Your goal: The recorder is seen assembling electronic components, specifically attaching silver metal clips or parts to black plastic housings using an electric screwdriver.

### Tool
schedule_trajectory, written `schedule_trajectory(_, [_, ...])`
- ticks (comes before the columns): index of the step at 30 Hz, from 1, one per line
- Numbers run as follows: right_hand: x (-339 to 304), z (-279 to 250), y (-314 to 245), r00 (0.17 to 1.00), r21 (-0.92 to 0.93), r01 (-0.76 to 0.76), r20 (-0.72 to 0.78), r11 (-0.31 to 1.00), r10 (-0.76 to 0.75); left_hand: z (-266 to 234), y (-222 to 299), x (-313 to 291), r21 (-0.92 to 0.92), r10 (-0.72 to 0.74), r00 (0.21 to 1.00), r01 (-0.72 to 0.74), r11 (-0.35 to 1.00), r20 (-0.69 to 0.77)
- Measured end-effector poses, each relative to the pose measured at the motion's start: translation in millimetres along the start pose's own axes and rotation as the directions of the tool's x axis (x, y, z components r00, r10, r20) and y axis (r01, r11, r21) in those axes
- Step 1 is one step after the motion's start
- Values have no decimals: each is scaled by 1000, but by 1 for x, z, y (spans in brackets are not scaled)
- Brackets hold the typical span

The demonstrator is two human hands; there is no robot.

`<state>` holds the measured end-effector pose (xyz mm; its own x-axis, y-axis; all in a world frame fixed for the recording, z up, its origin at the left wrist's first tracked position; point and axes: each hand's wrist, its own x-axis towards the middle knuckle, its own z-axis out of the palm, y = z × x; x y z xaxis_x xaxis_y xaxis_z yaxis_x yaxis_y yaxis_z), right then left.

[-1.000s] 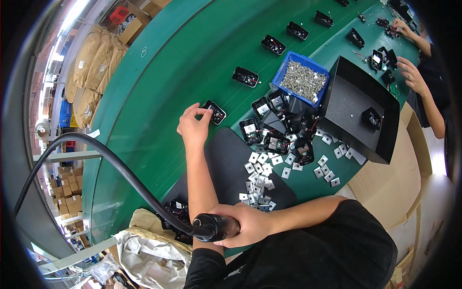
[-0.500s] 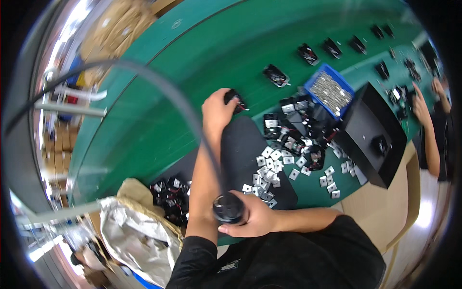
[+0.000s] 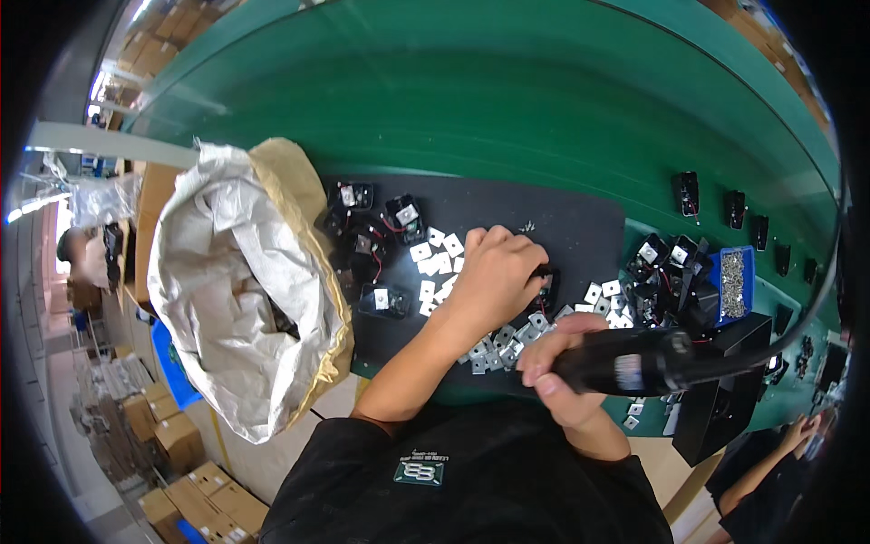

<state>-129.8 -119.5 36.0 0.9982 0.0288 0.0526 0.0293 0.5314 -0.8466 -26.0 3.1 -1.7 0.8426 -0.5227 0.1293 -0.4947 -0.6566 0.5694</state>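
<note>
My right hand (image 3: 564,370) is wrapped around a black electric screwdriver (image 3: 625,361), held tilted with its cord running off to the right. Beside its front end, my left hand (image 3: 497,272) grips a small black plastic housing (image 3: 546,288) with the fingers curled over it, on the dark mat (image 3: 562,213). The screwdriver's tip is hidden by my right hand, so I cannot tell whether it touches the housing. Small square metal plates (image 3: 498,349) with a centre hole lie around both hands.
Several black housings with wires (image 3: 367,245) sit left of the mat, near a large white woven sack (image 3: 240,317). More housings (image 3: 648,258) are piled at right, by a blue bin (image 3: 720,313) of screws and a black box (image 3: 698,426). A co-worker's hand (image 3: 799,433) shows far right.
My view has swung left. My left hand has brought the black housing from the green worktop onto the mat, near my right hand. The screwdriver has tipped over to point leftward.
</note>
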Motion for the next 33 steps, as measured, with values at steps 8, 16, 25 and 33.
schedule_trajectory(8, [22, 7, -29, 951, -45, 308, -1, 950, -308, 17, -3, -21, -168, 17, 985, -45, 985, -169])
schedule_trajectory(16, [32, 5, -42, 880, 62, 475, -6, 878, -475, -7, -4, -49, -432, 130, 946, -254, 865, -296])
schedule_trajectory(25, [34, 6, -40, 878, 94, 475, 8, 875, -478, -5, 0, -60, -410, 157, 906, -326, 851, -394])
schedule_trajectory(33, [35, 6, -38, 883, 94, 466, 10, 880, -469, 0, -3, -59, -444, 167, 906, -344, 828, -390])
